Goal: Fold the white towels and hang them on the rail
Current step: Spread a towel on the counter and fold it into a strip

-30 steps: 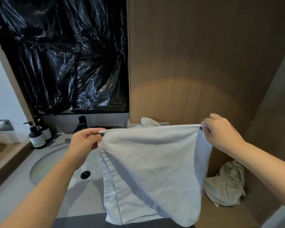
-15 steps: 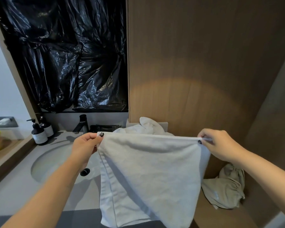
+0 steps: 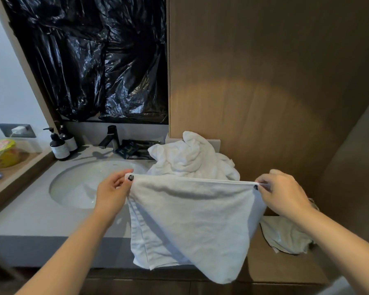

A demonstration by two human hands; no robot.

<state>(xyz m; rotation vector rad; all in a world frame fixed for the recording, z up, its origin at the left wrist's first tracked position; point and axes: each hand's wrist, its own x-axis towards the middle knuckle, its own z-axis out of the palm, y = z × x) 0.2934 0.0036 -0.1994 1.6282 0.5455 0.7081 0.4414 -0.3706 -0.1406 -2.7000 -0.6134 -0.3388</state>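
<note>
- Closest to me: the white towel hangs in the air over the front edge of the counter, doubled over by the look of the layered hems on its lower left.
- My left hand pinches the top left corner between thumb and fingers, and the right hand pinches the top right corner the same way, so the upper edge runs taut and roughly level between them.
- Just behind that edge sits a crumpled heap of white towels on the counter, not folded at all.
- Left of it are the sink, the faucet and two pump bottles. A greyish cloth lies on the lower wooden ledge to the right.
- Progress-wise I'd call this early: one towel is mid-fold, the heap is untouched, and nothing is hung. I can't even spot a rail from here.
</note>
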